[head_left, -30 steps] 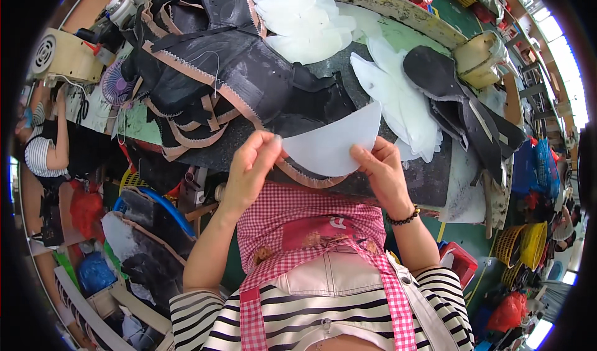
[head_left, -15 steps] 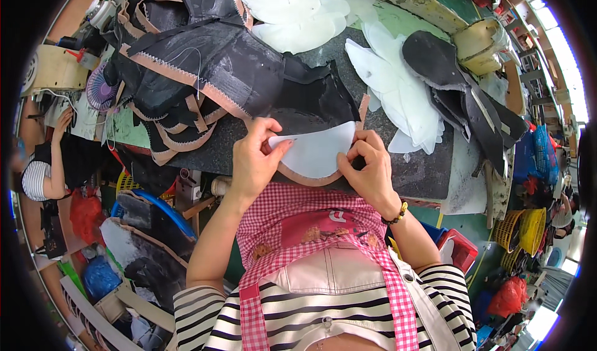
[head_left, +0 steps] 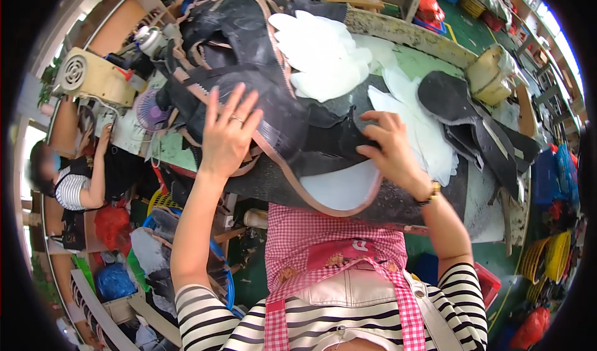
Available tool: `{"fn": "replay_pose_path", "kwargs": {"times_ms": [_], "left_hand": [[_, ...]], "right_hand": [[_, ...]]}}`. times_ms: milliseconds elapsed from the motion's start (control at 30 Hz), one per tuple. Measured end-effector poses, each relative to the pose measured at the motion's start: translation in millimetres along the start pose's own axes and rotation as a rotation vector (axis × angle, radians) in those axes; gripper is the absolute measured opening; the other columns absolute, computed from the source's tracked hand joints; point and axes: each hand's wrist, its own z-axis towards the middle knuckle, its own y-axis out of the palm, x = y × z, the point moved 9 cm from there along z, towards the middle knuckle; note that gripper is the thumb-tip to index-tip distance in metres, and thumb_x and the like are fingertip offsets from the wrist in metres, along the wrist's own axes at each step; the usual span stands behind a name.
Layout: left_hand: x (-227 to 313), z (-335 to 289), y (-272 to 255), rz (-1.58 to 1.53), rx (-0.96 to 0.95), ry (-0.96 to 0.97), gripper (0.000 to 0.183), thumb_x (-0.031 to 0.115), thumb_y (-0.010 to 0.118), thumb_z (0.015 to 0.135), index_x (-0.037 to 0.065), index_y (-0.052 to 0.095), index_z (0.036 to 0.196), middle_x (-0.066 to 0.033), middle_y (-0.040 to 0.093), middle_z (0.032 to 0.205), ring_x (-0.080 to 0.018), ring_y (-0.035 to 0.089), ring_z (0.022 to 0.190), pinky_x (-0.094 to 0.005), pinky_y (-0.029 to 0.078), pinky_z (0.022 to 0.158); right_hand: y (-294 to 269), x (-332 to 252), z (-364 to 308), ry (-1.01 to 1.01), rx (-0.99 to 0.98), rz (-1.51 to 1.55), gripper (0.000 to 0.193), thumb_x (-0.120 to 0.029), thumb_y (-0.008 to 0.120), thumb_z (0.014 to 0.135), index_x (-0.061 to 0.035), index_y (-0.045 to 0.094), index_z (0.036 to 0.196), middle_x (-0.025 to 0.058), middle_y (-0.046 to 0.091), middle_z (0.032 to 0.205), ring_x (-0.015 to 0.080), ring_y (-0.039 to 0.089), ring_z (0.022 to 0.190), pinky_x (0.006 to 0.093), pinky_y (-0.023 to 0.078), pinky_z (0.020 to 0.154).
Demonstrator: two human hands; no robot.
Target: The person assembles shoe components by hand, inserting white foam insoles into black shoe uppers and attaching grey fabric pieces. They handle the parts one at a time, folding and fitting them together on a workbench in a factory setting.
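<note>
A black shoe upper point(head_left: 320, 163) with a tan edge lies in front of me on the dark work surface. Tucked into its rounded near end is a white half-moon sheet point(head_left: 339, 186). My left hand point(head_left: 227, 133) rests flat, fingers spread, on the black pieces with tan stitched edging point(head_left: 273, 118) at the left. At the right side of the upper, my right hand point(head_left: 395, 149) has its fingers curled around the dark material, with the thumb on the near side. The fingertips of that hand are partly hidden.
Stacked white sheets point(head_left: 317, 55) lie at the back, and more white sheets point(head_left: 420, 127) fan out to the right. Other black pieces point(head_left: 451, 102) sit beyond those. A purple fan point(head_left: 152, 107) and another person's arm point(head_left: 96, 177) are at the left.
Both hands have let go of the white sheet, which now lies in the upper. My left hand moved up and left onto the black pieces; my right moved up and right.
</note>
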Motion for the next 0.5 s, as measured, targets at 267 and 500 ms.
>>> {"fn": "replay_pose_path", "kwargs": {"times_ms": [267,500], "left_hand": [[174,-45,6,-0.457,0.088,0.067,0.036,0.010,0.058,0.081,0.001,0.062,0.115,-0.0187,0.061,0.118,-0.0335,0.061,0.106,-0.0417,0.048,0.094],[168,-30,12,-0.651,-0.257,0.151,0.038,0.019,0.066,0.082,0.003,0.061,0.117,-0.0149,0.063,0.113,-0.0291,0.062,0.104,-0.0425,0.048,0.092]], "right_hand": [[-121,40,10,0.077,-0.011,-0.449,0.038,0.000,0.067,0.071,-0.0025,0.058,0.108,0.0158,0.053,0.127,0.0344,0.047,0.122,0.0442,0.037,0.100],[14,17,92,-0.056,-0.350,-0.270,0.044,-0.015,0.064,0.077,-0.0036,0.056,0.119,0.0177,0.059,0.116,0.0349,0.057,0.110,0.0406,0.045,0.095]]}}
